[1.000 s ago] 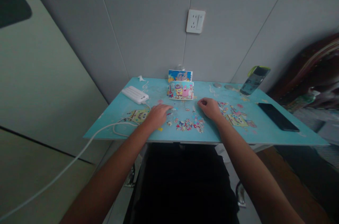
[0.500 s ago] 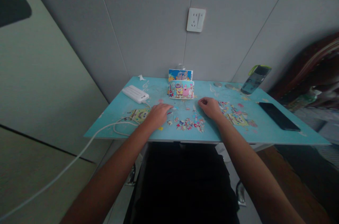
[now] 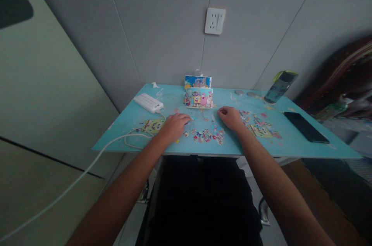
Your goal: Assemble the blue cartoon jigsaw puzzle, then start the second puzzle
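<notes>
My left hand (image 3: 176, 124) rests palm down on the blue table, its fingers stretched to the right. A small light-blue puzzle piece (image 3: 192, 119) lies at its fingertips. Across the middle, my right hand (image 3: 229, 116) leans on its side with the fingers curled in; what they hold, if anything, is hidden. A loose heap of colourful puzzle pieces (image 3: 206, 136) lies between the hands, nearer the front edge. Behind it stands a folded picture card (image 3: 199, 98) with cartoon figures. More pieces (image 3: 245, 116) lie beside my right wrist.
A white power bank (image 3: 148, 103) with a trailing white cable (image 3: 109, 143) lies at the left. To the right are a black phone (image 3: 305, 127) and a tilted water bottle (image 3: 280, 88). A second blue card (image 3: 198, 81) stands behind the first, near the wall.
My left hand has shifted slightly right, and its fingers now lie lower, covering small pieces seen beside it before. My right hand has stayed in place.
</notes>
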Action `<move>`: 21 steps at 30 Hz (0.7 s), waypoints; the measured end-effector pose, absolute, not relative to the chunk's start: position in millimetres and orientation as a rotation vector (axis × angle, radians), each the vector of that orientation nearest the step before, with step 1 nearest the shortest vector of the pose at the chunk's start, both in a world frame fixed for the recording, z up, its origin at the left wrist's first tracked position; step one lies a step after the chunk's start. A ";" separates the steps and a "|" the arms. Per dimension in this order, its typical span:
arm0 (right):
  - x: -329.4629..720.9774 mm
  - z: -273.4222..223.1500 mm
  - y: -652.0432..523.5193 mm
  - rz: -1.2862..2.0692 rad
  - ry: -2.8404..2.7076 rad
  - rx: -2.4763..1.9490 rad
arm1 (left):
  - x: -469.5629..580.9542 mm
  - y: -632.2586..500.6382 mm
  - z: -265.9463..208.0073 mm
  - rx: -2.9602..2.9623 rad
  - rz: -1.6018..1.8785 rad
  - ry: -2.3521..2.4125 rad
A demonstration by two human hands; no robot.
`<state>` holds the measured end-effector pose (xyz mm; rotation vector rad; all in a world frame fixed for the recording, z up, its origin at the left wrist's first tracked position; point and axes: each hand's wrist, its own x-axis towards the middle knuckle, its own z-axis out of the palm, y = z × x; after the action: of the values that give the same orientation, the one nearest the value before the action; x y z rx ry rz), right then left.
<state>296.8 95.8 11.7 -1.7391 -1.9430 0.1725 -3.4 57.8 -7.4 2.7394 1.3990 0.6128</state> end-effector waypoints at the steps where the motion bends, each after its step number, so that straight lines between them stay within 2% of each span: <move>1: 296.8 11.6 95.8 0.171 -1.943 -1.739 | -3.3 58.1 -7.7 2.743 0.610 1.401; 21: 295.0 14.9 93.2 0.170 -1.947 -1.747 | -4.9 58.3 -10.8 2.763 0.644 1.460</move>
<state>295.0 93.2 14.9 -1.7473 -1.9468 0.1703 -4.9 58.3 -10.8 2.7629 1.4603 0.6436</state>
